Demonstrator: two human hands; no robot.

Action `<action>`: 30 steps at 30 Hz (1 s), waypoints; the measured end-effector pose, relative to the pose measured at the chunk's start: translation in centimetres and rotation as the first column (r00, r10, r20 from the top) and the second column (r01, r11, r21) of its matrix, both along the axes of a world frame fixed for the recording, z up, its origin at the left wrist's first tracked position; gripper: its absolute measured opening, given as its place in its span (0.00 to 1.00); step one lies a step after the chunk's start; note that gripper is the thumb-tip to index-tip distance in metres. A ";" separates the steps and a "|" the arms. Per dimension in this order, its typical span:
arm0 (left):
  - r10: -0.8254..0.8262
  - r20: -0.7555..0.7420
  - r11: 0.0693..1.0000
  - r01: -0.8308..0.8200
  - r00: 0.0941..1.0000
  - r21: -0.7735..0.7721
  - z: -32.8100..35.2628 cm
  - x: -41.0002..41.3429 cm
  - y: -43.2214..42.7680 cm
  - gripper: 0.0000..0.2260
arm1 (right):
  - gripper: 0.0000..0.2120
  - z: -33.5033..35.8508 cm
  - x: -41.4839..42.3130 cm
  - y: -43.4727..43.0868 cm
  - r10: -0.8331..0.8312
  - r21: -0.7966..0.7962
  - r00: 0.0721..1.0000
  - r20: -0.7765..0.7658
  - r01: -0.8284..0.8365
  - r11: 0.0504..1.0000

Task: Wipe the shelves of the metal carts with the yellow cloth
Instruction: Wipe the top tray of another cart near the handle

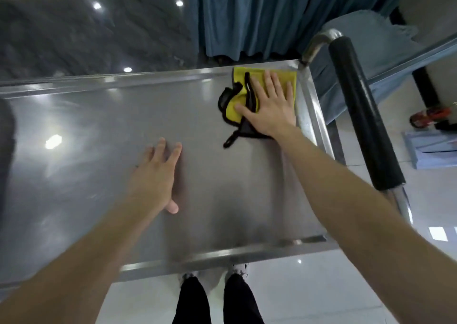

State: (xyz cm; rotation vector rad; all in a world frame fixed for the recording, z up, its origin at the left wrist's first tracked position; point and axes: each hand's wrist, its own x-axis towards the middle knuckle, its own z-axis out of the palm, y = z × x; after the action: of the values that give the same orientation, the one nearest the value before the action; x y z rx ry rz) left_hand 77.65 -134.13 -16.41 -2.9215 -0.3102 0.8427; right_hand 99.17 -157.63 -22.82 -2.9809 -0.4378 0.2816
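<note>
Forearms (74, 261) stretching over shiny steel cart shelf (86, 125), left hand (155, 175) lying spread on it, right hand (269, 105) pressing flat on yellow cloth (238, 75), blue curtain (247, 21) hanging behind, pale floor (309, 286) gleaming

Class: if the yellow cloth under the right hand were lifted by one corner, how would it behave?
The yellow cloth would probably hang limp: it lies crumpled, its black edging folded over. Pushed, it likely slides easily, since the shelf is smooth, shiny metal. It looks thin under the right hand, so probably light.
</note>
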 end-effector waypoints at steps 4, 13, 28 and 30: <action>0.009 -0.025 1.000 -0.009 1.000 -0.006 0.3 0.2 0.0 0.73 | 0.47 0.0 3.3 0.9 -0.023 -0.001 1.000 0.005 0.023 1.000; -0.024 -0.125 0.996 0.034 0.992 0.079 2.9 3.7 -6.3 0.72 | 0.41 0.0 -22.9 -8.8 -0.048 -0.016 0.999 -0.013 0.048 0.999; -0.185 0.016 0.979 0.186 0.983 -0.081 -0.6 6.3 -9.3 0.72 | 0.42 -0.6 2.0 -1.2 -0.166 0.039 0.986 0.018 0.165 0.985; -0.177 0.004 0.981 0.176 0.984 -0.085 -0.5 6.3 -9.3 0.72 | 0.42 -0.8 3.1 -1.2 -0.157 0.021 0.987 0.027 0.156 0.987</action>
State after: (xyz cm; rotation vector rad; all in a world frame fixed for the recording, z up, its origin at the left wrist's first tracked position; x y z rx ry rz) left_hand 83.98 -143.42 -16.90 -2.9680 -0.0139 0.8542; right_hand 102.30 -158.81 -23.64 -2.9817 -0.2057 0.2188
